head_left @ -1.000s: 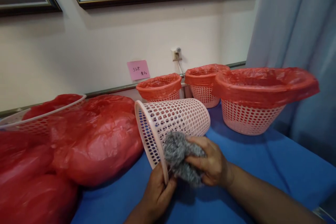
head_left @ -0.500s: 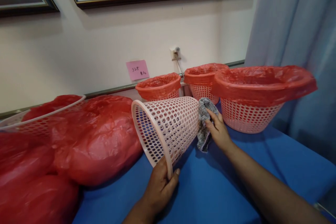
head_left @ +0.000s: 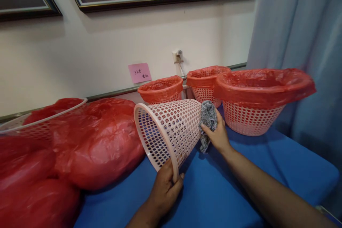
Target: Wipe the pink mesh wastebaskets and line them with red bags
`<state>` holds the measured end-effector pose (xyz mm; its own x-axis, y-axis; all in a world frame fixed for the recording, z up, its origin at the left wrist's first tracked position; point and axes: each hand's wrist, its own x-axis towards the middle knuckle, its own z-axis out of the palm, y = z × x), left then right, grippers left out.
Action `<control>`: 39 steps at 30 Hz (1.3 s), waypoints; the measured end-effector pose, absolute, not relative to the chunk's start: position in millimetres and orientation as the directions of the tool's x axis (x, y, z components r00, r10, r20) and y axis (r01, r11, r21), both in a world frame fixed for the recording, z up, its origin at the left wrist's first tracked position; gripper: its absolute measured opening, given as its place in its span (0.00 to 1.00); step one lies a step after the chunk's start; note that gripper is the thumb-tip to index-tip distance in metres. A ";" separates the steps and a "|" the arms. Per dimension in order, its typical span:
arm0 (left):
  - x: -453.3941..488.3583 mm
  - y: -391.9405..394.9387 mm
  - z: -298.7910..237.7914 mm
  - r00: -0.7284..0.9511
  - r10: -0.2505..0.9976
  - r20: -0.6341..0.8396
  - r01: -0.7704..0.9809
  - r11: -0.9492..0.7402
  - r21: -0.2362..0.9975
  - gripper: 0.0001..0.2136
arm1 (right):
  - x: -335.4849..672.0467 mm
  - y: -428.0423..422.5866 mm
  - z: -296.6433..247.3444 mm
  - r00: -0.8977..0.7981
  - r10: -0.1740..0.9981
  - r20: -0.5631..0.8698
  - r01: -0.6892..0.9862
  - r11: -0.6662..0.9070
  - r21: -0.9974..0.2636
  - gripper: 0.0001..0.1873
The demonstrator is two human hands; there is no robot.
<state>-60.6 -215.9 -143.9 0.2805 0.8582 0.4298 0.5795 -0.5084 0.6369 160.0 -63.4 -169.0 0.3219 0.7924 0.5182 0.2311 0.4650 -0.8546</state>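
Note:
A pink perforated plastic basket [head_left: 171, 128] lies on its side on the blue table [head_left: 240, 192], its open mouth turned toward me. My left hand [head_left: 167, 188] grips the lower part of its rim, fingers closed round the edge. At the basket's far end, my right hand [head_left: 217, 135] presses a grey fuzzy cloth [head_left: 208, 119] against the bottom. Part of the cloth hangs down below my fingers.
Three pink baskets lined with red bags stand behind: a large one [head_left: 263, 96] at right, two smaller ones [head_left: 161, 91] [head_left: 205, 82] by the wall. Bulging red plastic bags [head_left: 98, 139] fill the left side. A grey curtain [head_left: 299, 32] hangs at right.
My right hand carried the grey cloth from the basket's near side to its far bottom end. The basket tilted a little. My left hand kept its hold on the rim.

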 end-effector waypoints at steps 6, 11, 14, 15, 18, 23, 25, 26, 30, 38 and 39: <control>-60.8 -212.4 -148.4 0.263 0.861 0.435 0.598 -0.499 0.627 0.25 | 156.0 -91.6 -152.7 0.188 0.634 0.750 0.335 0.676 -0.656 0.37; -63.7 -208.9 -155.2 0.309 0.837 0.451 0.586 -0.541 0.603 0.24 | 148.6 -150.4 -138.2 -0.229 0.259 0.938 0.250 0.947 -0.201 0.40; -61.5 -207.8 -151.2 0.295 0.853 0.431 0.582 -0.518 0.627 0.23 | 146.4 -158.8 -137.1 -0.271 0.184 0.945 0.237 0.964 -0.120 0.37; -60.1 -207.5 -148.1 0.296 0.861 0.413 0.586 -0.505 0.633 0.24 | 148.2 -152.7 -137.9 -0.245 0.236 0.940 0.278 0.946 -0.166 0.37; -56.1 -206.6 -137.9 0.296 0.880 0.372 0.585 -0.475 0.658 0.26 | 163.0 -112.9 -143.0 0.005 0.537 0.844 0.436 0.758 -0.485 0.34; -55.6 -205.0 -134.2 0.334 0.872 0.357 0.594 -0.489 0.639 0.30 | 189.9 -57.9 -148.7 0.327 0.777 0.538 0.402 0.401 -0.823 0.31; -57.3 -203.7 -137.4 0.339 0.871 0.355 0.615 -0.491 0.617 0.29 | 187.7 -67.3 -145.8 0.278 0.765 0.581 0.396 0.459 -0.795 0.32; -58.3 -202.9 -139.3 0.336 0.871 0.357 0.623 -0.490 0.609 0.29 | 183.6 -78.7 -143.4 0.210 0.737 0.643 0.401 0.535 -0.744 0.32; -60.5 -202.3 -145.1 0.338 0.875 0.347 0.608 -0.484 0.629 0.23 | 161.9 -136.9 -132.4 -0.238 0.426 0.873 0.250 0.895 -0.369 0.39; -62.7 -219.8 -145.1 0.110 0.830 0.547 0.488 -0.524 0.698 0.15 | 156.5 -157.1 -131.6 -0.407 0.163 0.899 0.142 0.983 -0.113 0.39; -63.2 -221.4 -144.4 0.089 0.828 0.554 0.488 -0.521 0.700 0.14 | 157.7 -153.4 -132.2 -0.403 0.179 0.897 0.163 0.979 -0.122 0.39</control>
<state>-63.2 -221.4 -144.4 0.0889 0.8277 0.5541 0.4879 -0.5212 0.7002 157.7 -153.4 -132.2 -0.4031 0.1789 0.8975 0.1629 0.9791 -0.1220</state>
